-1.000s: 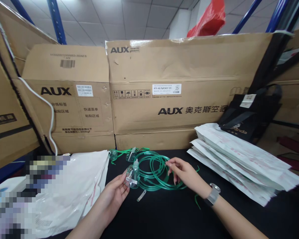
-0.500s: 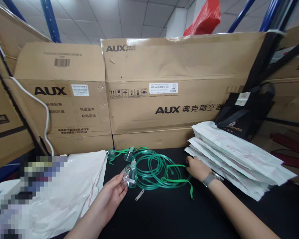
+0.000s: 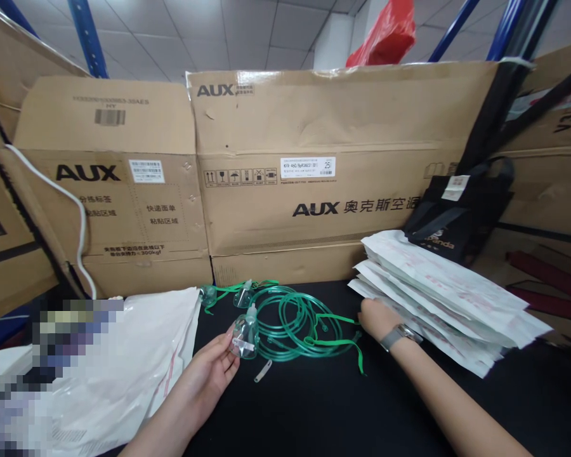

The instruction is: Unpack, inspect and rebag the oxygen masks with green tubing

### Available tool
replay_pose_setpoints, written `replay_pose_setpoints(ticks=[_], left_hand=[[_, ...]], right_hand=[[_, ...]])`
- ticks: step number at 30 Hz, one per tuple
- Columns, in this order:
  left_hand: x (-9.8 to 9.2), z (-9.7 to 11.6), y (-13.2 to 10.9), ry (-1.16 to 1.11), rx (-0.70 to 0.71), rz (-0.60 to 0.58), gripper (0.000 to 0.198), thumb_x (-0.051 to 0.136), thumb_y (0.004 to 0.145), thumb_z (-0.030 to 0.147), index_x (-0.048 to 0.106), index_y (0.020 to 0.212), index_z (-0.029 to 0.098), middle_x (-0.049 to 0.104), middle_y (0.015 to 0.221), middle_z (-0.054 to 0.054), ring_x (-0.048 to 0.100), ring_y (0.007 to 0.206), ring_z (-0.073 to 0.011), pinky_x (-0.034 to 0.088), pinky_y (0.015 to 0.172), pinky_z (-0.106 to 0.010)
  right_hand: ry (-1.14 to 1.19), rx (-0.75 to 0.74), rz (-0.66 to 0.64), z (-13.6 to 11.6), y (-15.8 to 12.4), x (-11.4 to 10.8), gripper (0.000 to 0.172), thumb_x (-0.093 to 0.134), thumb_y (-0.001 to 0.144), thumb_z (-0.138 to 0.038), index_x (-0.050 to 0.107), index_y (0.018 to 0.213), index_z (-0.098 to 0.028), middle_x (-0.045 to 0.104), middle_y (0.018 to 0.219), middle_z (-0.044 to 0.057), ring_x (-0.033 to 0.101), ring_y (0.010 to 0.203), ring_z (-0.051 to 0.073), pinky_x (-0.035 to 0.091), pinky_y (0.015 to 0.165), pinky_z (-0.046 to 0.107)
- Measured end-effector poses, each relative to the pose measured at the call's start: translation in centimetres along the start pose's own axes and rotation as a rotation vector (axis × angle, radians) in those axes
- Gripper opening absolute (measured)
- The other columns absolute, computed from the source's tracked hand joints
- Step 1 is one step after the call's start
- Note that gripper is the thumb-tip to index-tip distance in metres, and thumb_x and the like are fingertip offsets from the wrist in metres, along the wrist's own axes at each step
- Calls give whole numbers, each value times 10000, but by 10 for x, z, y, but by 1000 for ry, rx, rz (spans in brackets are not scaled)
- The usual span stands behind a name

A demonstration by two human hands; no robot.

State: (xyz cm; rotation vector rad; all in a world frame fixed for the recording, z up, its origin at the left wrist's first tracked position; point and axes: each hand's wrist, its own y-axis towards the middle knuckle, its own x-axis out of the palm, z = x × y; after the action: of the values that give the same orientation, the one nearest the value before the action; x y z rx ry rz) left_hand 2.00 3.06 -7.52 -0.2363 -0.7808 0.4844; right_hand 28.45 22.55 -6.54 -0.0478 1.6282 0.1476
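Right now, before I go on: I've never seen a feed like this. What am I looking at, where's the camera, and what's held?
No machine here: a person works with two bare hands, filmed by one head-worn camera looking forward and down. The left hand holds a clear mask beside coiled green tubing on the black table. The right hand, watch at its wrist, touches a stack of white pouches; whether it grips one is unclear. White bags lie at the left, cardboard boxes stand behind.
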Motion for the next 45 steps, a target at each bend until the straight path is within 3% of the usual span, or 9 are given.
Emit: replay_pose_setpoints(ticks=[5,11,15,17,23,29,33,39,45], left_hand=[[1,2,-2,17,15,-5,159,523,786,93,622,895,151,657,750,-22,603,626,-81,481,618,-196],[-1,1,-1,82,94,-22,130,574,759,125,649,861,152,658,756,-32,587,652,-87,459,653,-198],[-4,-1,1,163,151,-74,162,682,670,213,667,817,148,666,781,-27,567,682,-90,428,669,-185],[-4,-2,0,200,173,-99,187,710,634,241,672,790,145,666,805,-31,560,711,-98,413,684,-186],[0,-6,-3,246,162,-137,186,724,606,263,675,743,148,646,724,-21,543,660,-108,396,680,-215],[0,-7,-2,249,139,-143,188,726,601,256,675,744,146,652,748,-31,546,664,-108,395,680,-215],[1,-6,-3,271,158,-137,179,728,598,255,679,730,145,646,709,-29,546,654,-111,399,669,-211],[7,-5,-8,314,157,-168,178,729,593,273,675,712,151,670,749,-38,568,764,-134,401,720,-209],[10,-7,-13,500,266,-146,172,721,593,276,690,695,142,690,713,-54,587,717,-160,411,713,-231]], right_hand=[[298,-68,20,-5,6,4,123,472,758,-110,578,807,-72,624,899,211,617,833,262,439,674,330],[796,-235,-52,-23,-13,-22,203,388,855,-315,508,833,-152,655,847,79,609,606,115,472,510,210],[1570,-323,-344,-42,-44,-38,155,629,710,-246,557,801,-144,650,788,33,583,578,62,487,552,160],[1757,-295,-494,-51,-58,-40,230,689,654,-211,590,848,-136,654,752,22,593,583,58,500,591,160],[1772,-335,-701,-70,-82,-30,199,715,635,-219,621,763,-98,658,702,41,622,613,100,511,643,215],[1772,-400,-654,-75,-88,-20,203,674,685,-293,541,737,-147,652,851,37,626,654,107,478,638,241],[1754,-442,-699,-79,-92,-19,234,656,699,-333,551,803,-151,652,731,27,626,629,121,465,627,254],[1780,-410,-702,-86,-101,-24,309,698,649,-315,610,854,-101,680,782,94,647,744,172,476,762,316],[1674,-449,-636,-92,-110,-18,280,697,617,-368,575,705,-131,648,624,22,636,493,159,507,500,273]])
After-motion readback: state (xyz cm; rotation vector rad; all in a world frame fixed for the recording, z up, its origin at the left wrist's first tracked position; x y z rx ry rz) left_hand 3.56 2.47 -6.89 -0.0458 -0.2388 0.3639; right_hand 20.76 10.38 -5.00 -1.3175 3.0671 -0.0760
